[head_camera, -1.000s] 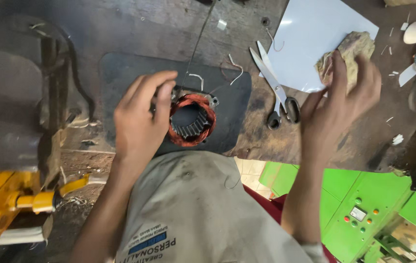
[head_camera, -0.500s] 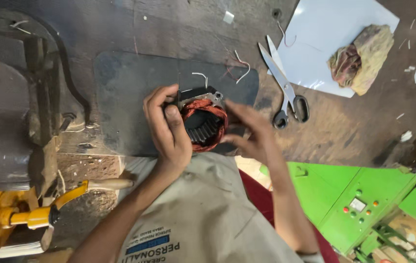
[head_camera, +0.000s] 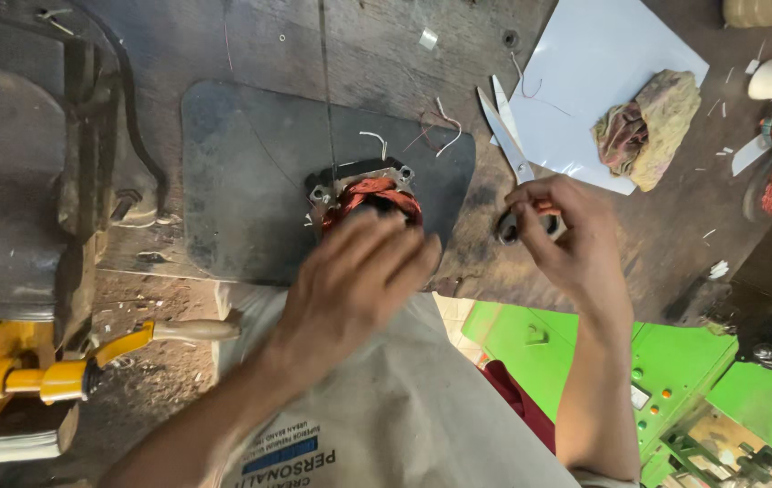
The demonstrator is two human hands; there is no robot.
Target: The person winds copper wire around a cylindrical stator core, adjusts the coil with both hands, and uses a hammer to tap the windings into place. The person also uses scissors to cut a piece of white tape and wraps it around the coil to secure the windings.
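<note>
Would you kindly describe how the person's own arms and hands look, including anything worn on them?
Both arms are bare to the bottom edge of the picture, so no sleeves show. The left hand wears no glove, ring or watch and is somewhat motion-blurred. The right hand is likewise ungloved, with no wristband or jewellery visible on its forearm. No markings or bandages can be made out on either.

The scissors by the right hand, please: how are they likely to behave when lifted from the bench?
The scissors look like stiff metal, so they should lift as one rigid piece. Their blades lie slightly parted, so they may swing at the pivot. The right hand sits at the dark handle loops, probably a secure hold; the pointed tips call for care.
</note>
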